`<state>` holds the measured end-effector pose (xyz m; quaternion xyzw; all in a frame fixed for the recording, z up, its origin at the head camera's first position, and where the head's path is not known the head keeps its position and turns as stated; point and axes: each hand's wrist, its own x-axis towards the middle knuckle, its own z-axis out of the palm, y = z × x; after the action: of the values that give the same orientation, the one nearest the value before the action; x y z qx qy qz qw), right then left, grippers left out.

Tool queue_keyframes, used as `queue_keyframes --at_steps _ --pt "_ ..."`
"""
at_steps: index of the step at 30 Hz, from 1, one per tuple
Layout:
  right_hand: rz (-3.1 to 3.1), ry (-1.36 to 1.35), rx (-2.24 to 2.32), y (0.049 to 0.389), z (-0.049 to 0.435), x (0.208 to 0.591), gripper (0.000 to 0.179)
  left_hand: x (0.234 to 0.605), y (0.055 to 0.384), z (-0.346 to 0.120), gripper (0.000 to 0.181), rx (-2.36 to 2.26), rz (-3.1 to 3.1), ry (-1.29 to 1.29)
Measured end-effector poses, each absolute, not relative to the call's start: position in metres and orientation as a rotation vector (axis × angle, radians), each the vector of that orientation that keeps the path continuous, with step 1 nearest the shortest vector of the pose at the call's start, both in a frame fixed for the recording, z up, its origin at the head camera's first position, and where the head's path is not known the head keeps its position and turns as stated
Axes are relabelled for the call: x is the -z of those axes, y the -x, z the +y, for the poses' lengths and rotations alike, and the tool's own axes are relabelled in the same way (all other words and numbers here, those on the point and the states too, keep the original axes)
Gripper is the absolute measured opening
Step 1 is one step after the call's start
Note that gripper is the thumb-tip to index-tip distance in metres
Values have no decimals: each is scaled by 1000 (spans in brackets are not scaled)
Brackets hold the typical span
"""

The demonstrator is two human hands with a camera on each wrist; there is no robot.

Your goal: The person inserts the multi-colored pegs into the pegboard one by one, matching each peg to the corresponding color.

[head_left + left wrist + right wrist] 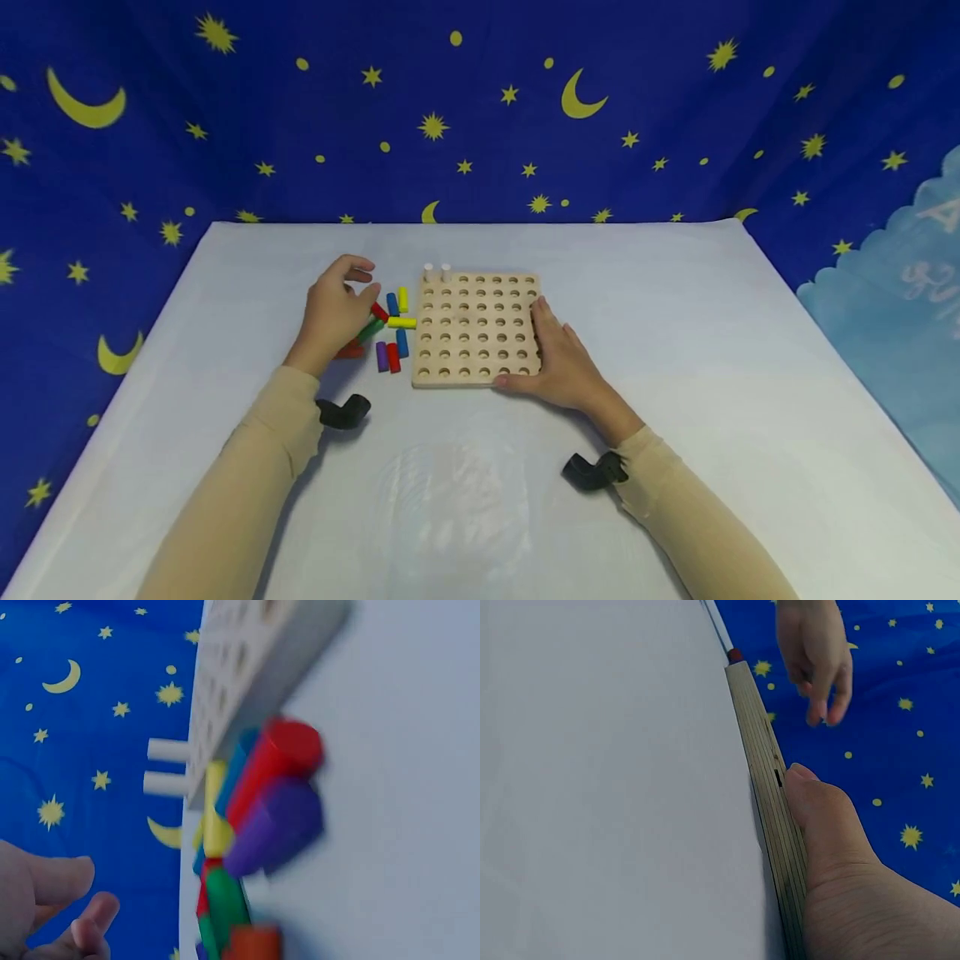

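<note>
A square wooden pegboard (474,330) with rows of round holes lies on the table. Two white pegs (166,782) stand upright in its far left holes. My right hand (562,367) holds the board's near right corner, thumb on the front edge and fingers along the right side. Left of the board, my left hand (341,308) hovers over loose coloured pegs, its fingers loosely bent and nothing visible between thumb and fingertips. Among those pegs are a purple peg (382,357), a green peg (371,331), a yellow peg (402,322) and a red peg (274,765). An orange-red peg (351,351) is partly hidden by the hand.
A white cover (480,500) spreads over the table. Behind it hangs a blue cloth (480,108) with yellow moons and stars. Black curved pieces (345,412) stick out at both wrists, and a light-blue printed area (915,275) shows at the right.
</note>
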<state>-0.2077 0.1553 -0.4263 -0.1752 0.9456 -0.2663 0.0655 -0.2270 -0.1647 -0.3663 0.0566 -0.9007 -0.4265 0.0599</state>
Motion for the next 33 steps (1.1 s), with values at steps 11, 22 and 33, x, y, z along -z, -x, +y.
queue_keyframes --at_steps 11,22,33 --pt "2861 523 805 209 163 430 135 382 186 -189 26 928 -2949 96" --pt "2867 546 804 209 160 430 135 389 161 -194 25 683 -3059 279" --pt "2861 543 813 208 156 427 136 388 154 -194 32 709 -3074 345"
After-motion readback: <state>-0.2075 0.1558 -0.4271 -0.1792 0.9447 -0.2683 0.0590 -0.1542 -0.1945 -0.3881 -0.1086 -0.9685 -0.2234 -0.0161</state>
